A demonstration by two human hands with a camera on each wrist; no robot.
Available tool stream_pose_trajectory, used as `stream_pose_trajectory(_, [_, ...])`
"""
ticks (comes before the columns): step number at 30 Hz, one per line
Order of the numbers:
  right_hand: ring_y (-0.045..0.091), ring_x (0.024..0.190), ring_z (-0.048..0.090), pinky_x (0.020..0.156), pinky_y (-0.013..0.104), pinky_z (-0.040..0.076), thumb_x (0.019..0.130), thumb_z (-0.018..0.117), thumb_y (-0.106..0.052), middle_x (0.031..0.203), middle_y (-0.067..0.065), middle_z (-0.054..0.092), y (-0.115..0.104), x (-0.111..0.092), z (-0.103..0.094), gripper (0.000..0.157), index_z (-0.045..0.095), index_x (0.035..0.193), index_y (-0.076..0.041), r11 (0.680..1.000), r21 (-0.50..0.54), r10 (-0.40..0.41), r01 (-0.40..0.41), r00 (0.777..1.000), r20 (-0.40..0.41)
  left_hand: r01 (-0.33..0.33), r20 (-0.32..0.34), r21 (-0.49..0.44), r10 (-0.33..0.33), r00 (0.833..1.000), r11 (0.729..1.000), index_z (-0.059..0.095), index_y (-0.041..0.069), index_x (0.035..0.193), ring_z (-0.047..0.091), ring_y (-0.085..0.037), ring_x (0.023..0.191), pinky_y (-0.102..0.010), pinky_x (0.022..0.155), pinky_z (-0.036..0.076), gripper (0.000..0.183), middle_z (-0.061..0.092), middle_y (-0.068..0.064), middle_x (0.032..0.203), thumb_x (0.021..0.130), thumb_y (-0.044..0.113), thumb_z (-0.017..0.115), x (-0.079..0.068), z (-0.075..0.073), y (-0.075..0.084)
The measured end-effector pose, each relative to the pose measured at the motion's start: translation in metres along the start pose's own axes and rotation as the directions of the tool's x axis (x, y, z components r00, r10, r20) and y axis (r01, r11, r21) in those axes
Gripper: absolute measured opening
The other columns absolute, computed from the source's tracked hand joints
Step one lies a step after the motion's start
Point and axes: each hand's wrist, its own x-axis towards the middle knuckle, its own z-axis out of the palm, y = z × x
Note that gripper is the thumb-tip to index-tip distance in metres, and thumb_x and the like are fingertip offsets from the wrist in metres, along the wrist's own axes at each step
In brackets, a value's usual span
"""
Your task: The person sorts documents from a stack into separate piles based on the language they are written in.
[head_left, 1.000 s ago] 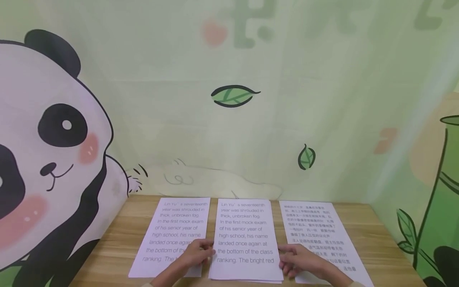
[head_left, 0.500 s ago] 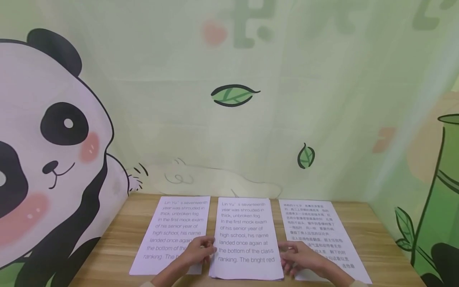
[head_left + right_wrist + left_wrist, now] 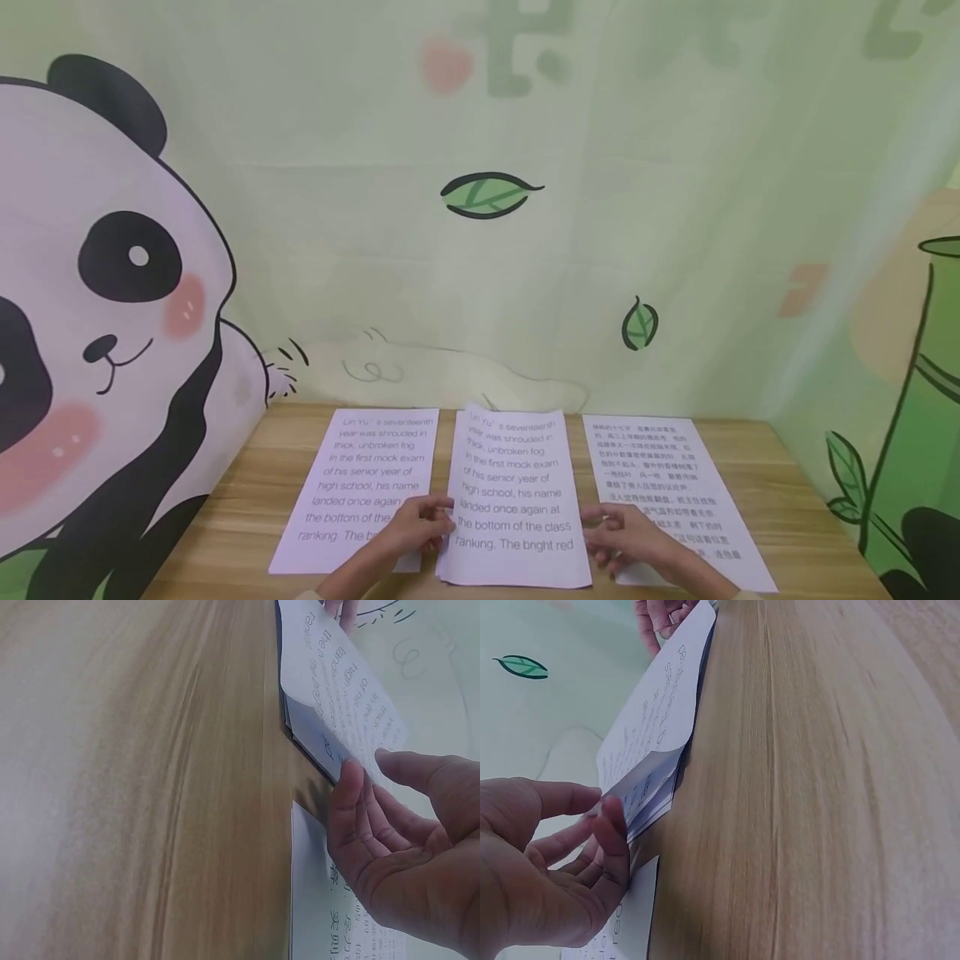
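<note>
A small stack of printed paper point(image 3: 517, 500) with large English text lies in the middle. Its top sheet bows upward along the left side, and gaps show between sheets in the left wrist view. My left hand point(image 3: 416, 527) pinches the sheet's left edge between thumb and fingers. At the opposite edge my right hand point(image 3: 630, 537) pinches the sheet with thumb and fingertip; the right wrist view has the paper point(image 3: 330, 697) curving up toward them. Beneath my left wrist is another English page point(image 3: 360, 483). Under my right hand lies a page with Chinese characters point(image 3: 652, 458).
All the papers lie on a wooden table point(image 3: 240, 475), whose bare wood also fills much of both wrist views. A pale green cloth backdrop point(image 3: 375, 250) with a panda point(image 3: 135, 258) and leaves hangs behind the table's far edge.
The middle stack's top sheet, flat earlier, now bows up along its left side and far left corner. Both hands have stayed at its edges. Lower sheets that stuck out at the near edge show less.
</note>
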Motion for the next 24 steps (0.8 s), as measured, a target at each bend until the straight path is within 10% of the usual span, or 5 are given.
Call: stream_pose_trajectory(24, [0.017, 0.079, 0.072, 0.070, 0.035, 0.063, 0.093, 0.066, -0.005, 0.095, 0.010, 0.076, 0.0041, -0.0009, -0.0031, 0.060, 0.040, 0.142, 0.019, 0.989, 0.100, -0.113, 0.105, 0.991, 0.075, -0.015, 0.060, -0.123, 0.022, 0.998, 0.992, 0.047, -0.010, 0.143, 0.070, -0.015, 0.078, -0.033, 0.073, 0.062, 0.055, 0.074, -0.010, 0.100, 0.092, 0.001, 0.065, -0.0032, -0.0047, -0.0024])
